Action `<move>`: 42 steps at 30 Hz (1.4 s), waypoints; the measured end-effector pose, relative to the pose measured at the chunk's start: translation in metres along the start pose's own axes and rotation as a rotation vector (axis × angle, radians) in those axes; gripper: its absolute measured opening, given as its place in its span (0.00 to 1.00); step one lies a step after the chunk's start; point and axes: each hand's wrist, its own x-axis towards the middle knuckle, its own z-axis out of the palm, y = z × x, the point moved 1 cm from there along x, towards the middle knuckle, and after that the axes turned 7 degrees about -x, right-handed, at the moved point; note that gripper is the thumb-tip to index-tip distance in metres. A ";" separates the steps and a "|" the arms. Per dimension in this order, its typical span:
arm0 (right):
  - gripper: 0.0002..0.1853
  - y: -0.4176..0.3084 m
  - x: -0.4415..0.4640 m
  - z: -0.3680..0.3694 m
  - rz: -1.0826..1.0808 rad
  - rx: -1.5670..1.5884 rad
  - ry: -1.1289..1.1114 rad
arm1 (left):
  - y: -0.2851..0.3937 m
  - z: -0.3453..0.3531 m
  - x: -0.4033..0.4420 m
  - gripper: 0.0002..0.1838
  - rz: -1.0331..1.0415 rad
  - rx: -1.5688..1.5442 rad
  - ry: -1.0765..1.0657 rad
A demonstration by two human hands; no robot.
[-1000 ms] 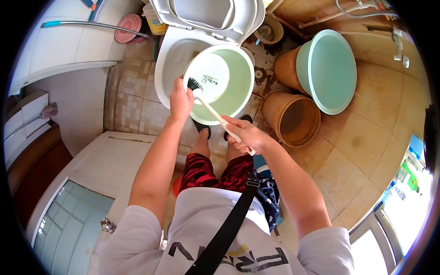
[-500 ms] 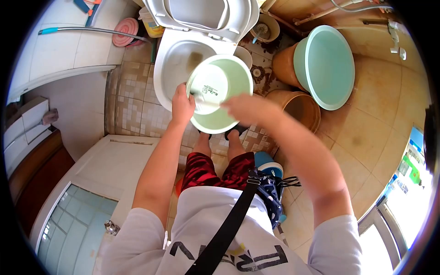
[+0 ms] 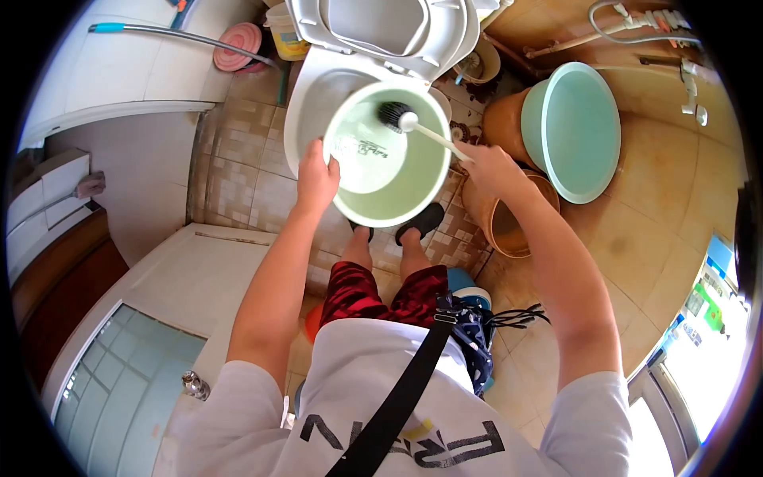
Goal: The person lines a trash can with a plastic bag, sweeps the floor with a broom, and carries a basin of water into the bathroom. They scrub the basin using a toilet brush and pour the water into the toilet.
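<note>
A pale green plastic basin (image 3: 397, 203) is held up over the front of the toilet (image 3: 306, 87), its inside facing me. My left hand (image 3: 318, 176) grips the basin's left rim, thumb inside. In my right hand (image 3: 491, 168) is the white handle of a scrub brush (image 3: 395, 116), closed around its end at the basin's right side. The brush's dark bristles rest against or just over the upper inside of the basin; exact contact is hard to tell. Dark printing shows on the basin's bottom.
A large mint-green tub (image 3: 574, 131) leans at the right by a brown bucket (image 3: 509, 127), with another brown bucket (image 3: 520, 226) below. A long-handled tool (image 3: 183, 35) leans at upper left near a pink round lid (image 3: 242, 46). A white door (image 3: 199, 270) stands at lower left.
My right hand, blurred and low in the basin before, has moved right and the brush head now sits higher inside it. The left hand keeps its hold on the rim.
</note>
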 end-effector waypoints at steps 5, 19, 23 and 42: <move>0.19 -0.087 -0.069 -0.017 -0.096 -0.105 -0.332 | 0.017 -0.001 0.002 0.16 -0.011 0.020 -0.003; 0.14 -0.036 -0.105 -0.117 -0.040 -0.059 0.021 | 0.079 0.009 0.007 0.17 0.056 -0.099 -0.085; 0.16 -0.049 -0.150 -0.111 0.228 -0.401 -0.392 | 0.100 0.000 0.027 0.16 0.137 -0.128 -0.016; 0.17 -0.031 -0.227 -0.124 0.273 -0.052 -0.510 | 0.189 0.068 0.025 0.16 0.289 -0.098 -0.167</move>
